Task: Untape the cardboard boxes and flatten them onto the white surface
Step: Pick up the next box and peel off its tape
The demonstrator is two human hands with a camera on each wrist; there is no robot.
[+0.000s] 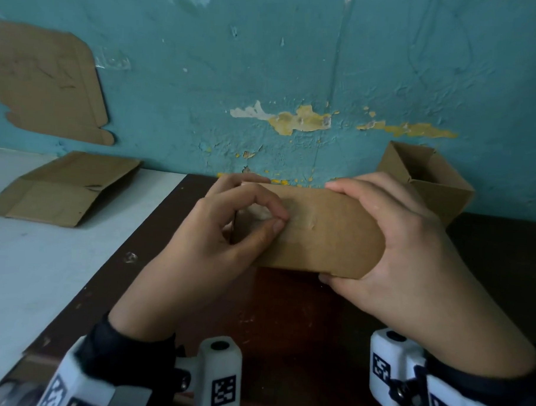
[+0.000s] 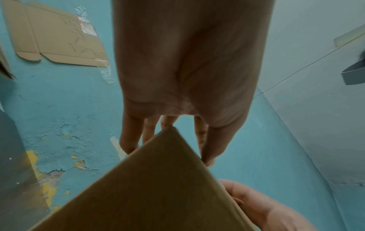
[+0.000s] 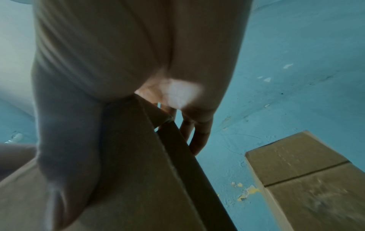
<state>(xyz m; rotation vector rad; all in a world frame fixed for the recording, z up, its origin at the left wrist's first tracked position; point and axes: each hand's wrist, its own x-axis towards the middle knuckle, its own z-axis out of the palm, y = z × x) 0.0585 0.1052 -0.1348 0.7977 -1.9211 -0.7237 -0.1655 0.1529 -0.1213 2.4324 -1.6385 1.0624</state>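
Note:
I hold a brown cardboard box (image 1: 326,236) above the dark table. My left hand (image 1: 278,222) is at its left end, thumb and forefinger pinching a strip of clear tape (image 1: 260,213) on the top face. My right hand (image 1: 391,239) grips the right end, fingers over the far edge and thumb under the near edge. In the left wrist view the box (image 2: 148,195) points up toward my left fingers (image 2: 130,140). In the right wrist view the box (image 3: 138,179) lies under my palm, with my right fingers (image 3: 197,137) behind its far edge.
A flattened box (image 1: 61,190) lies on the white surface (image 1: 42,279) at the left. A flat cardboard sheet (image 1: 45,79) hangs taped to the teal wall. An open box (image 1: 427,182) stands at the back right against the wall. The dark brown table (image 1: 286,320) lies below my hands.

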